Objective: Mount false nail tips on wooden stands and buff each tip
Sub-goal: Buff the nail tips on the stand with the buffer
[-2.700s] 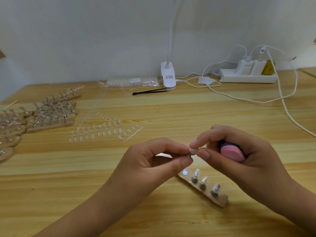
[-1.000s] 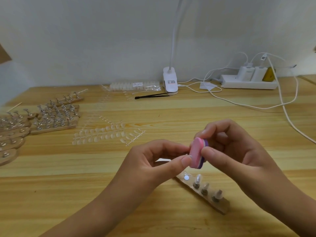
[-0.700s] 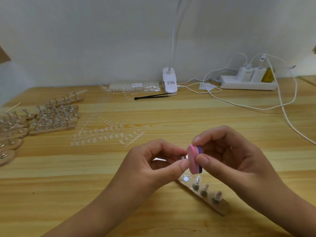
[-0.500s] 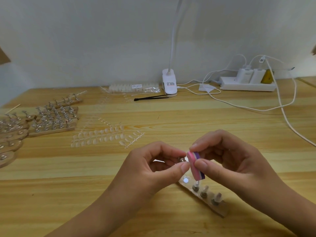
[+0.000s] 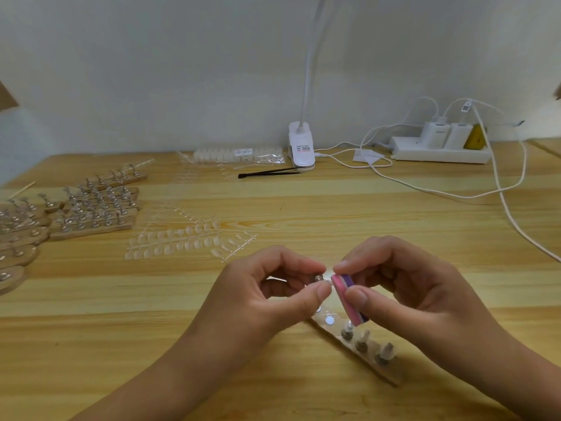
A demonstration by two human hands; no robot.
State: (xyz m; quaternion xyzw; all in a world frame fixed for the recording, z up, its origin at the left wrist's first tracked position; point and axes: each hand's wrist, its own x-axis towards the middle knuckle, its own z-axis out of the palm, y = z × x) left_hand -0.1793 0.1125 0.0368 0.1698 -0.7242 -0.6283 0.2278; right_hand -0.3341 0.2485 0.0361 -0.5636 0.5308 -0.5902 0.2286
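Observation:
My left hand (image 5: 267, 296) pinches a small metal peg with a clear nail tip (image 5: 322, 278) on it between thumb and fingers. My right hand (image 5: 403, 287) grips a pink and purple buffer block (image 5: 349, 299), whose pink face lies against the tip. Below the hands a wooden stand (image 5: 358, 344) lies on the table, with three pegs carrying clear tips and two bare round magnet spots at its left end.
Strips of clear nail tips (image 5: 182, 241) lie left of centre. Several wooden stands with pegs (image 5: 91, 208) crowd the far left. At the back stand a white clip lamp (image 5: 301, 147), a bag of tips (image 5: 236, 154), black tweezers (image 5: 270, 172) and a power strip (image 5: 440, 150) with white cables.
My right hand turned the buffer out of its palm and brought it against the tip held by my left hand, then slid it downward. Both hands dropped slightly toward the stand.

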